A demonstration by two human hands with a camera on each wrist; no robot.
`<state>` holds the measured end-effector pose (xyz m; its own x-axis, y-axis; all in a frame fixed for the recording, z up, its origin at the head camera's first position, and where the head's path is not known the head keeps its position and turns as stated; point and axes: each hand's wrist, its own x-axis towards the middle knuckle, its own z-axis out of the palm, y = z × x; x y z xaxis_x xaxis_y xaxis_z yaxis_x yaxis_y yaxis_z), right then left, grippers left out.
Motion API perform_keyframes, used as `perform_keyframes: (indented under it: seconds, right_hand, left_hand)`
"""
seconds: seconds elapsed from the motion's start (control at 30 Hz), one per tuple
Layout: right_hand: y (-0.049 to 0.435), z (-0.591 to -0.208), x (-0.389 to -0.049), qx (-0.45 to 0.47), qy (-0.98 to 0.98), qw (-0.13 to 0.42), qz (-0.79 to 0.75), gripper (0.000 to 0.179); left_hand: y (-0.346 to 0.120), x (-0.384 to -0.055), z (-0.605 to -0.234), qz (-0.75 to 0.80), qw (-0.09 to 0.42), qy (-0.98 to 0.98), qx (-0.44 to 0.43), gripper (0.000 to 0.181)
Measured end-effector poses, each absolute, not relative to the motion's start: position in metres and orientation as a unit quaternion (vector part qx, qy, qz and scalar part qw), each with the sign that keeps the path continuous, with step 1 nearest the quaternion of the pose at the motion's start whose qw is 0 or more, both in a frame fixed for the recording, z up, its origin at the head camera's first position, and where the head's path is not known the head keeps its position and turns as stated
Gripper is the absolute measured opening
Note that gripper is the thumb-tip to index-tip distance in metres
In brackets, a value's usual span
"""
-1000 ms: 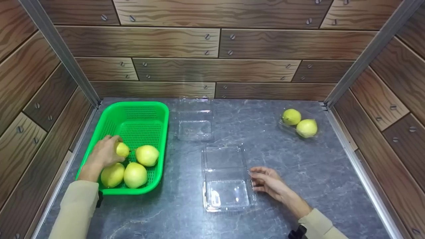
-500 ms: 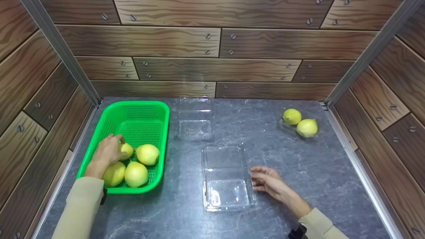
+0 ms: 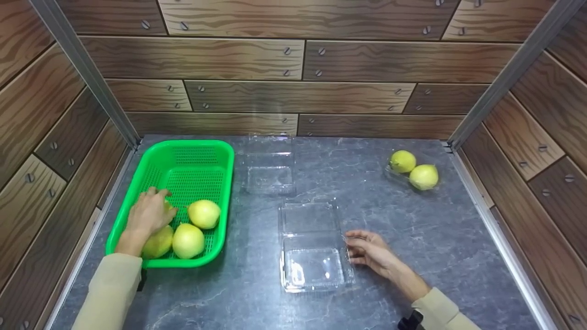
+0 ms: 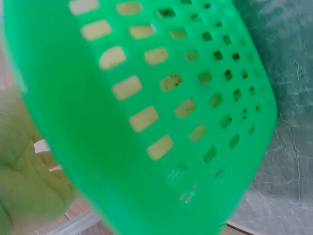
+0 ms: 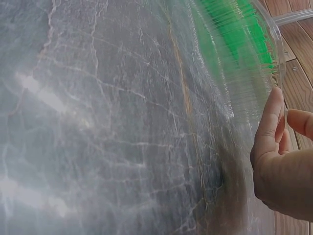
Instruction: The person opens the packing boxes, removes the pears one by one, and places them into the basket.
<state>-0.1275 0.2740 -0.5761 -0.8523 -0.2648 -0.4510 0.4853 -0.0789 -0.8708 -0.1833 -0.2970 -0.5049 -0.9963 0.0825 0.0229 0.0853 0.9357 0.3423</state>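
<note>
Taking 12 o'clock as straight away from the person, we see the two hands well apart. The left hand (image 3: 149,213) is inside the green basket (image 3: 228,183), its fingers and thumb curved about a partly hidden fruit (image 3: 168,206); we cannot tell how firmly it grips. That yellow-green fruit lies at the hand's 3 o'clock, mostly covered by it. Farther out at 3 o'clock from the same hand sits a second fruit (image 3: 204,214), with a third (image 3: 188,241) at 4 and a fourth (image 3: 158,244), half behind the wrist, near 5. In the left wrist view, the basket's slotted wall hides the fingertips, and pale yellow shows through its holes.

The right hand (image 3: 372,254) pinches the edge of the near container (image 3: 312,266), a clear, open-lidded one at that hand's 9 o'clock; from the right wrist we see finger and thumb on either side of the rim. The basket stands between this container's 9 and 10 o'clock.

A far container (image 3: 269,176), also clear and open, rests at 11 o'clock from the near one. At 1 o'clock from the right hand, two more fruits (image 3: 423,177) sit in another clear container (image 3: 397,177) on the grey table (image 3: 348,183).
</note>
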Motion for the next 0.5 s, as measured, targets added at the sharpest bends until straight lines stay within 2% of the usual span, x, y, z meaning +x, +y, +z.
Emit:
perform_keyframes:
  seconds: [0.27,0.5]
  right_hand:
    - [0.274,-0.577,-0.128,0.092,0.626,0.255,-0.732,0.025]
    - [0.273,-0.577,-0.128,0.095,0.638,0.25,-0.722,0.029]
  left_hand:
    - [-0.275,-0.162,-0.498,-0.161,0.065,-0.982,-0.069,0.05]
    - [-0.249,-0.136,-0.497,-0.162,0.123,-0.973,-0.111,0.046]
